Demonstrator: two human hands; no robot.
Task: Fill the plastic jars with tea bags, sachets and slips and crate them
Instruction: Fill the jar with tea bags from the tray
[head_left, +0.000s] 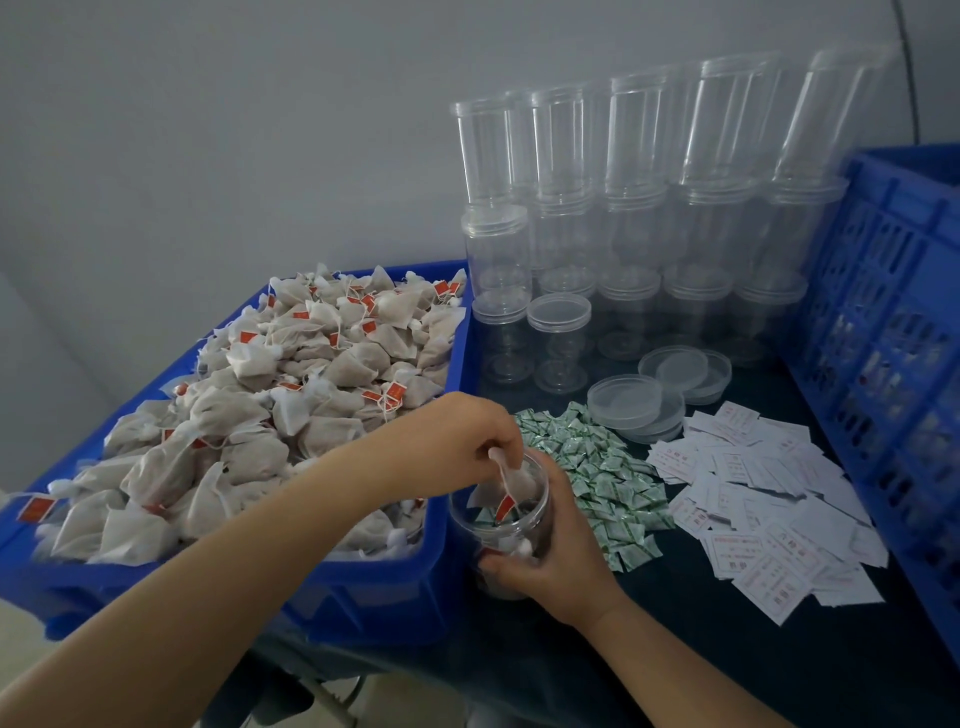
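Left hand (467, 441) pinches a tea bag (511, 486) over the jar (498, 525) gripped by right hand (550, 561); its tag string could snag the rim.

One head-worn wide-angle view looks forward and down, close over the table (727, 665), toward the far wall (208, 130).

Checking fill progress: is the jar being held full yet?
Not full. The jar, lid off and gripped by the right hand, shows only a few items inside; the left hand is lowering a tea bag in.

Clear open jar (500, 514) upright, tea bags (511, 486) inside.
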